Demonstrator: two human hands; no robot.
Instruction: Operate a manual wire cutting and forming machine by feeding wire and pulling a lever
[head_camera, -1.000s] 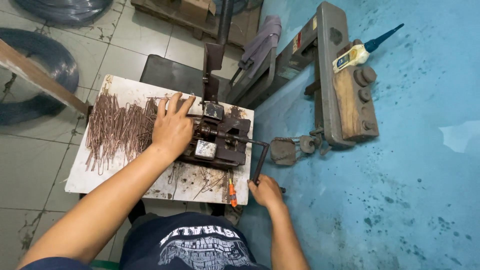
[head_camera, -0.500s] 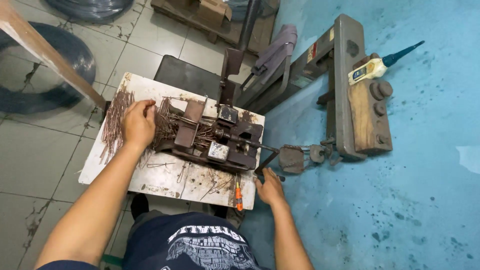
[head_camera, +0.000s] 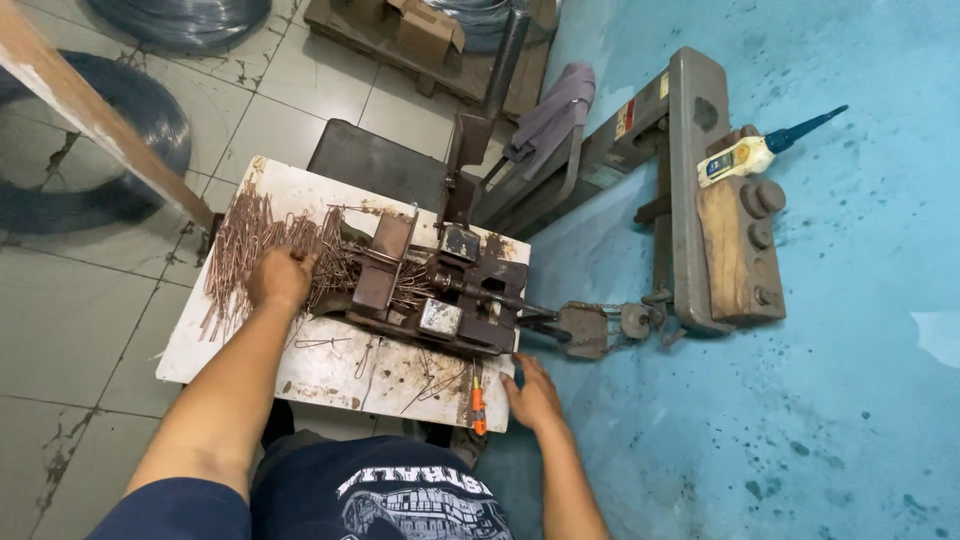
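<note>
My left hand (head_camera: 280, 277) rests in a heap of thin copper-coloured wire pieces (head_camera: 240, 250) on a stained white board (head_camera: 330, 365), fingers curled down among the wires; whether it grips any is hidden. Just to its right stands a rusty brown metal bending jig (head_camera: 430, 290) with more wire pieces lying across it. My right hand (head_camera: 533, 393) is at the board's near right corner, below the jig's dark handle (head_camera: 545, 328), fingers spread and holding nothing. An orange screwdriver (head_camera: 478, 405) lies beside that hand.
A grey metal machine frame (head_camera: 690, 190) with a wooden block (head_camera: 735, 250) and a glue bottle (head_camera: 745, 155) lies on the blue floor to the right. Wire coils (head_camera: 60, 180) sit on the tiled floor at left, a wooden stick (head_camera: 90, 115) crossing them.
My left hand has moved left, from the jig to the wire heap. My right hand has stayed at the board's right corner. The camera view has shifted slightly.
</note>
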